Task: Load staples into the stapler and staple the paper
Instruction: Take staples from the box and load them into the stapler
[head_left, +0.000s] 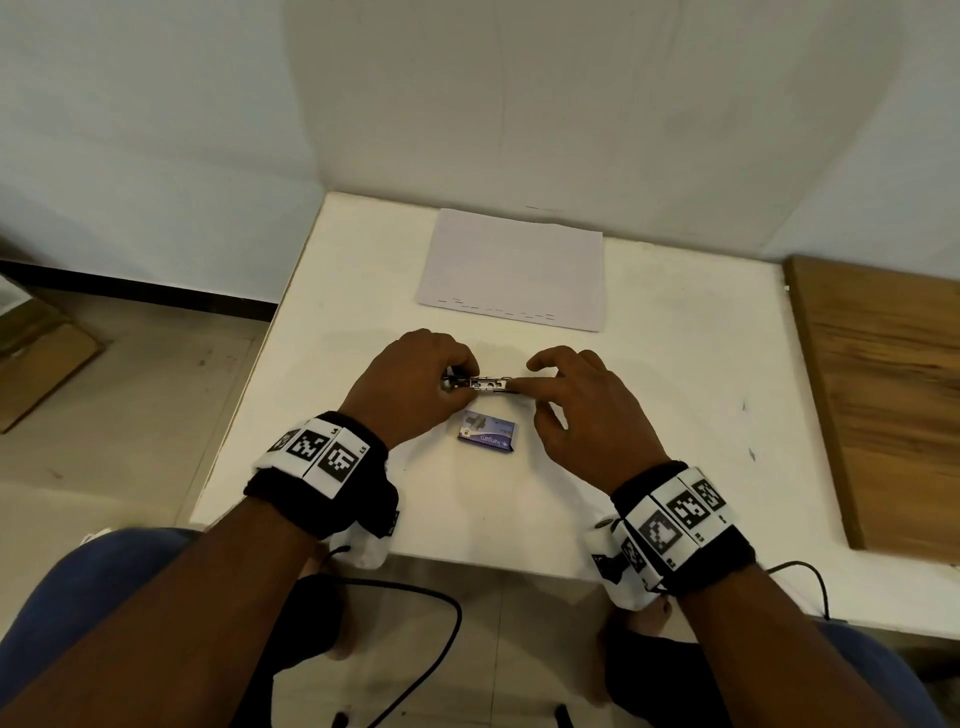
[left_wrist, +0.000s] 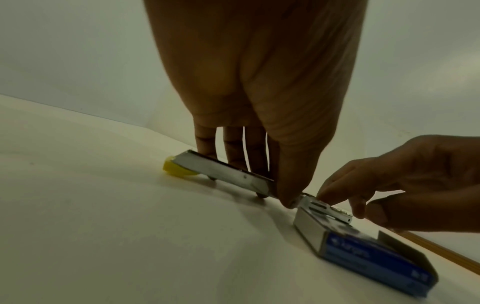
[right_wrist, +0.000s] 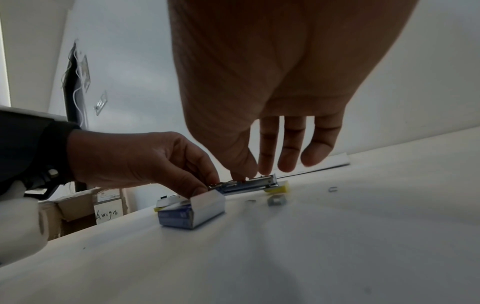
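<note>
A small metal stapler (head_left: 488, 384) with yellow ends lies opened out flat on the white table (head_left: 675, 415). My left hand (head_left: 457, 382) grips its left part, with the fingers behind the metal arm (left_wrist: 221, 170) and the thumb in front. At the stapler's right part (right_wrist: 249, 184), the thumb and forefinger of my right hand (head_left: 524, 389) pinch the open channel. Any staples between them are hidden. The blue staple box (head_left: 487, 433) lies open just in front of the stapler. The white paper (head_left: 514, 270) lies flat further back.
A few loose staple pieces (right_wrist: 277, 200) lie on the table beside the stapler. A wooden board (head_left: 883, 405) adjoins the table's right side. Walls close off the back. Cardboard boxes (head_left: 47, 353) sit on the floor to the left.
</note>
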